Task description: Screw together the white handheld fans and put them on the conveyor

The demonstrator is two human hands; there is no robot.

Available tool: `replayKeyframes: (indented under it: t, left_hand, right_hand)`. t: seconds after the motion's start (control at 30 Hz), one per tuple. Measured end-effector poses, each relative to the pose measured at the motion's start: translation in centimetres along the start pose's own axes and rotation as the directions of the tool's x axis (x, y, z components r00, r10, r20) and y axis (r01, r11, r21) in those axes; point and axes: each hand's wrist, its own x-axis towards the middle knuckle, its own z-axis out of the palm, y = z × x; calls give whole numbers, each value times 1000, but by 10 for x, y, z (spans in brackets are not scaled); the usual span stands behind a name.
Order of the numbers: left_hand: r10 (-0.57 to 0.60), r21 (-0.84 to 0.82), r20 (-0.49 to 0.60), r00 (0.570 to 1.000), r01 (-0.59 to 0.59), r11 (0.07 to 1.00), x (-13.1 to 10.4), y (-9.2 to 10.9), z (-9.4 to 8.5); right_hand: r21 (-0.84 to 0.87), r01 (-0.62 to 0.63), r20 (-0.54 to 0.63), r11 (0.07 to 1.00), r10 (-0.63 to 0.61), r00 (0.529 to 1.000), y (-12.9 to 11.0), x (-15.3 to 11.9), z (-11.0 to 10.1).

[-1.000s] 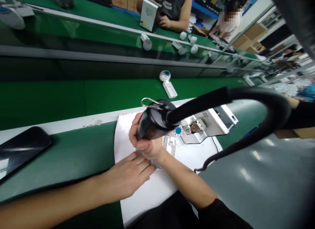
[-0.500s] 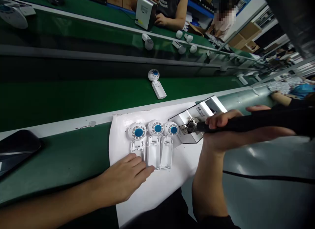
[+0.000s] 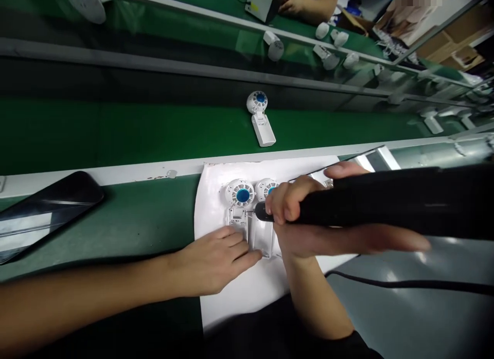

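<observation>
My right hand (image 3: 304, 215) is wrapped round a black electric screwdriver (image 3: 366, 199). The tool's thin bit reaches the hinge area of the leftmost white fan (image 3: 240, 193), which has a blue round centre. Beside it lies a second white fan (image 3: 266, 186), partly covered by the tool and my hand. My left hand (image 3: 219, 258) lies over the lower handle of the leftmost fan, fingers spread a little, fingertips on the handles. Both fans rest on a white sheet (image 3: 216, 302). Whatever lies under my right hand is hidden.
Behind the sheet, one white fan (image 3: 261, 117) lies on the green conveyor (image 3: 173, 132). A dark phone-like slab (image 3: 50, 210) is at the left. A metal screw dispenser (image 3: 380, 158) stands partly hidden behind my right hand. A black cable (image 3: 405, 284) hangs at the right. Across the line, a person's hand (image 3: 292, 1) shows.
My right hand has carried the screwdriver left from the metal dispenser to the leftmost fan. My left hand stays on the fan handles. The view has shifted.
</observation>
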Motion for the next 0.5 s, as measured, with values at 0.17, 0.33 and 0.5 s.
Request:
replayKeyframes:
  t: [0.17, 0.33, 0.5]
  left_hand:
    - [-4, 13, 5, 1000, 4, 1000, 0, 1, 1]
    - [1, 28, -24, 1000, 0, 1000, 0, 2, 4]
    - [7, 45, -29, 1000, -6, 999, -1, 0, 7]
  right_hand:
    - [0, 99, -19, 995, -99, 995, 32, 3, 1]
    - [-54, 56, -2, 997, -57, 998, 47, -3, -2]
    - [23, 27, 20, 999, -27, 999, 53, -4, -4]
